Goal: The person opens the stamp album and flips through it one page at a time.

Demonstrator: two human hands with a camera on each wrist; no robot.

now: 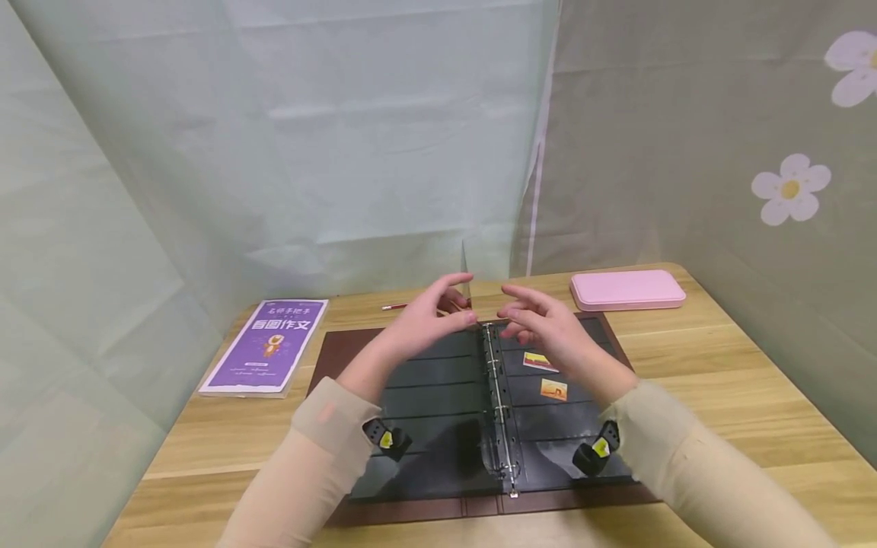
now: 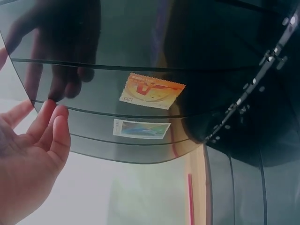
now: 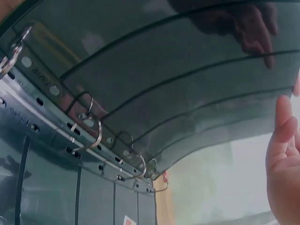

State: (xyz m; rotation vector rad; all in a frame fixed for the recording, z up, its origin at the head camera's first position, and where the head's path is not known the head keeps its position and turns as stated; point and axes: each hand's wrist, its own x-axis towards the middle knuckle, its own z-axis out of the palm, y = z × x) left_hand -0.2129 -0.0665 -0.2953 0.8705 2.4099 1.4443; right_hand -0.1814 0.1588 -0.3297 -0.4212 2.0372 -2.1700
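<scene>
A ring-bound stamp album lies spread on the table, its pages dark with clear strips. One dark page stands nearly upright from the metal rings, seen edge-on in the head view. My left hand is at its left side, fingertips touching the page near the edge. On that face are an orange stamp and a blue-green stamp. Across the page, my right hand hovers with loosely bent fingers, holding nothing. Two stamps, one yellow-and-red and one orange, sit on the right-hand page below it.
A purple book lies left of the album. At the back right is a pink case. Behind the album, a red pencil is partly hidden by the left hand. Fabric curtains enclose the wooden table.
</scene>
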